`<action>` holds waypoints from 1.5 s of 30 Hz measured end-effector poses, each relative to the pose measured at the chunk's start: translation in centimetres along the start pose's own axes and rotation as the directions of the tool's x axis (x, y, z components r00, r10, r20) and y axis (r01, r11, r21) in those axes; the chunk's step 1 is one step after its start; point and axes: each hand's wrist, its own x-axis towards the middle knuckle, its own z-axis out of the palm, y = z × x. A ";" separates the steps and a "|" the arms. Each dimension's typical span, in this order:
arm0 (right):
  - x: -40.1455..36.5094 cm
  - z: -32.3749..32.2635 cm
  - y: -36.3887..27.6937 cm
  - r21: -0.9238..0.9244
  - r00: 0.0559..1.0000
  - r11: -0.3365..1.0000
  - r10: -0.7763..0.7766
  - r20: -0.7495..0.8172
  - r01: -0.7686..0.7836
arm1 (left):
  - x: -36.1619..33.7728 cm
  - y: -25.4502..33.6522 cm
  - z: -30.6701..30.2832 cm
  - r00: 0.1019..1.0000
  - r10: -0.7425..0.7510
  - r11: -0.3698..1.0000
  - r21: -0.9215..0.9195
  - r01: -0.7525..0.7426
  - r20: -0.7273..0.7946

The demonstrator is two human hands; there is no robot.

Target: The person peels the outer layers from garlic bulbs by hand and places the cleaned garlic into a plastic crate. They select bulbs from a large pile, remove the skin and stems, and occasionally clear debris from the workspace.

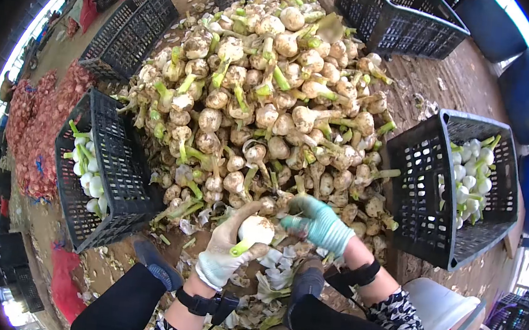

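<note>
White bulb point(256, 229), peeled, its short green stalk stub pointing to 7 o'clock, sits just below the middle of the view, held clear of the floor.

- **Far left, 9 o'clock:** heap of red bulbs point(38, 130) spread on the floor.
- **Just beside it:** left crate point(117, 170), black mesh and tilted, with cleaned bulbs point(88, 177) gathered in its lower end.
- **My left hand point(225, 253):** in a pale glove, it cups the white bulb from below and from 8 o'clock. Its fingers are clamped around the bulb.
- **12 o'clock of both hands:** heap of unpeeled bulbs point(264, 101), dirty-skinned, with green stalks still attached.
- **Under both hands:** peel scraps point(273, 274) littering the floor.
- **My right hand point(320, 224):** in a teal glove, it lies at 2 o'clock of the white bulb. The fingers are curled, with their tips at the bulb's upper edge. I cannot tell whether they pinch anything.
- **3 o'clock:** right crate point(420, 199), black mesh, holding more peeled bulbs point(470, 175) against its far wall.
- **5 o'clock, near my right knee:** white bucket point(442, 306).
</note>
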 end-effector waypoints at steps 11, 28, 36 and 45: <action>-2.7 1.2 -2.9 -0.109 0.946 0.955 -0.291 -0.145 0.277 | 0.3 -0.5 0.9 0.991 -0.097 0.994 -0.050 0.093 -0.091; -1.8 3.3 -3.1 -0.032 0.908 0.909 -0.418 -0.030 0.417 | 0.8 -0.9 0.2 0.967 0.247 0.919 0.303 -0.252 0.053; -3.4 4.8 -4.9 -0.465 0.777 0.704 -0.627 -0.051 0.537 | 0.1 0.1 1.5 0.851 0.509 0.763 0.525 -0.377 -0.128; -3.3 3.2 -4.0 0.341 0.958 0.903 -0.200 -0.204 0.261 | 0.8 -1.0 1.8 0.927 0.308 0.943 0.196 -0.268 -0.215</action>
